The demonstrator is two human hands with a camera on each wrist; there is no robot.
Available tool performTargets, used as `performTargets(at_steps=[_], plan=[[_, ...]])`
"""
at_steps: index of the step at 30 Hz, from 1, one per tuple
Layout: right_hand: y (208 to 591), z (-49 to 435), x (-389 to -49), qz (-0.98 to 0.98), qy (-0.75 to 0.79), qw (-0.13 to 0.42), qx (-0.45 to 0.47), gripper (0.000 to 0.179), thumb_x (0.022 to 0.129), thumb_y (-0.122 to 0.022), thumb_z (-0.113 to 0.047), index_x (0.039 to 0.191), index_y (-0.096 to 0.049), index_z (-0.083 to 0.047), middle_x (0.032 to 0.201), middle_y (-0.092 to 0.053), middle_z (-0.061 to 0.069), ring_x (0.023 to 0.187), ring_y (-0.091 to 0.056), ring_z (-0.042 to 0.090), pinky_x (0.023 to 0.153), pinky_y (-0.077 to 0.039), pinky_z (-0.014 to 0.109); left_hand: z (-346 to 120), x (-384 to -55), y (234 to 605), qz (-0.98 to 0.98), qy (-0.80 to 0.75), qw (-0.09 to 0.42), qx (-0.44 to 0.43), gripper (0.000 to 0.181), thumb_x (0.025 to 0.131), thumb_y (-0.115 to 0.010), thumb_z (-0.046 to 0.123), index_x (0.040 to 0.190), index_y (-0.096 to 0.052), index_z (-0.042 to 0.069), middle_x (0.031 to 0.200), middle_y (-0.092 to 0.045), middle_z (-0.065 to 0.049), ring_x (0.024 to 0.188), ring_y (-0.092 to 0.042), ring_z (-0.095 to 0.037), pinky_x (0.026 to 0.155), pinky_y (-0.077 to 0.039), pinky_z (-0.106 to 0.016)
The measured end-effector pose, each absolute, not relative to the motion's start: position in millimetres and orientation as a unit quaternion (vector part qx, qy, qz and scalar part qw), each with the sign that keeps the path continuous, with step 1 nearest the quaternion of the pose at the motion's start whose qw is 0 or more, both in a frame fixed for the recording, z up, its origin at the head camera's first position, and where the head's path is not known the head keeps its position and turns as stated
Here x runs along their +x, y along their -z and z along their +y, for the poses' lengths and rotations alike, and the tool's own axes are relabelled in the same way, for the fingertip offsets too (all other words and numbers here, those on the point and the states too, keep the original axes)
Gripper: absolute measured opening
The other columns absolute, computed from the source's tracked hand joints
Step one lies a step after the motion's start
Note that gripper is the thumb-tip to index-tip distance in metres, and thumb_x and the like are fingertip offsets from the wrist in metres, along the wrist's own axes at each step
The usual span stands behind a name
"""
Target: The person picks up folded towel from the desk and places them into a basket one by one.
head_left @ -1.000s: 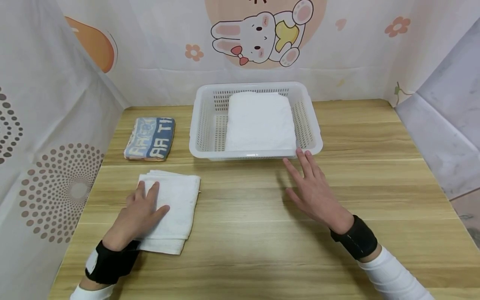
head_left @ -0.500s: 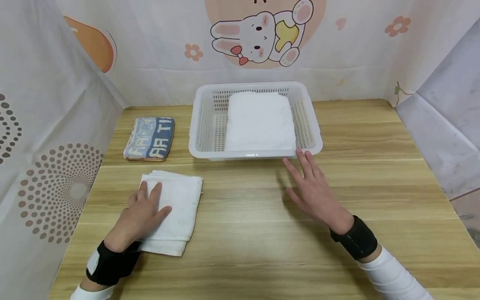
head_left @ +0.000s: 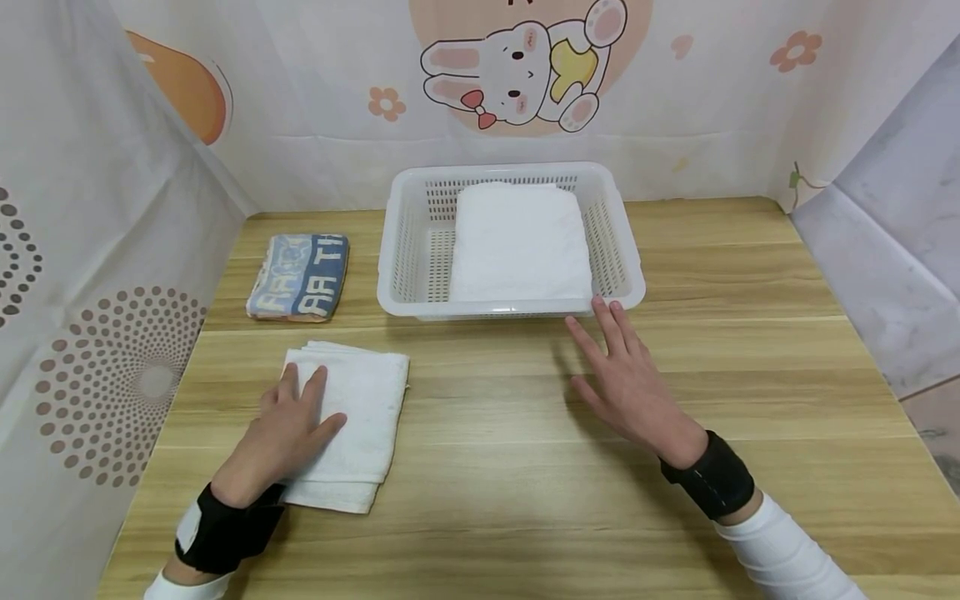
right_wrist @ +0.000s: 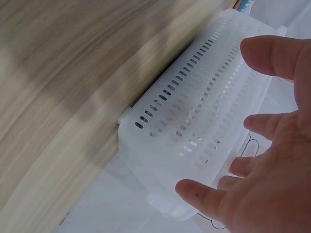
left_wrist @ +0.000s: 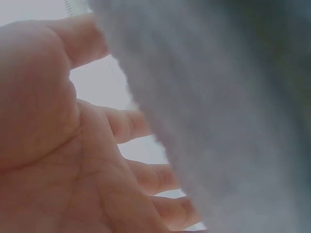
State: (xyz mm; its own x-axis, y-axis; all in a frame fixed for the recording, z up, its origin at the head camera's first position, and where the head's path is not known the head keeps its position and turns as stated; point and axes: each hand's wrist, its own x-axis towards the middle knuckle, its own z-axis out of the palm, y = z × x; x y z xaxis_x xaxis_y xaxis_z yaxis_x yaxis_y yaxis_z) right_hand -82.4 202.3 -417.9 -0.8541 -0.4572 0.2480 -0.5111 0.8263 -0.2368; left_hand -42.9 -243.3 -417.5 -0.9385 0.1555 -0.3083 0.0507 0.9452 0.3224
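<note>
My left hand (head_left: 288, 433) rests with spread fingers on a folded white towel (head_left: 363, 408) at the left of the table. In the left wrist view the blurred edge of that towel (left_wrist: 194, 116) covers the fingertips. My right hand (head_left: 633, 392) hovers by the near right corner of a white slotted basket (head_left: 397, 250), fingers spread and holding nothing. The right wrist view shows the basket's slotted side (right_wrist: 194, 97) just past those fingers. Inside the basket lies another folded white towel (head_left: 521, 242).
A folded blue patterned towel (head_left: 300, 279) lies left of the basket, behind the towel under my left hand. A printed curtain (head_left: 322, 100) hangs along the back and left edges of the wooden table (head_left: 510, 467).
My left hand and the white towel under it have slid slightly to the right. The right hand and the basket stay where they were.
</note>
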Motion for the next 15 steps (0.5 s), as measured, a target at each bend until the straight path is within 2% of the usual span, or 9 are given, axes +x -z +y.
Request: performTargets(at_steps=[15], plan=[[418.8, 203.1, -82.6, -0.948, -0.151, 0.102, 0.262, 0.078, 0.082, -0.077, -0.013, 0.149, -0.040, 0.001, 0.160, -0.014, 0.029, 0.146, -0.015, 0.049, 0.108, -0.030, 0.066, -238.4, -40.9, 416.1, 0.967, -0.176, 0.173, 0.058, 0.072, 0.100, -0.056, 0.029, 0.152, -0.024, -0.008, 0.149, -0.007, -0.050, 0.126, -0.020, -0.074, 0.094, -0.032, -0.075]])
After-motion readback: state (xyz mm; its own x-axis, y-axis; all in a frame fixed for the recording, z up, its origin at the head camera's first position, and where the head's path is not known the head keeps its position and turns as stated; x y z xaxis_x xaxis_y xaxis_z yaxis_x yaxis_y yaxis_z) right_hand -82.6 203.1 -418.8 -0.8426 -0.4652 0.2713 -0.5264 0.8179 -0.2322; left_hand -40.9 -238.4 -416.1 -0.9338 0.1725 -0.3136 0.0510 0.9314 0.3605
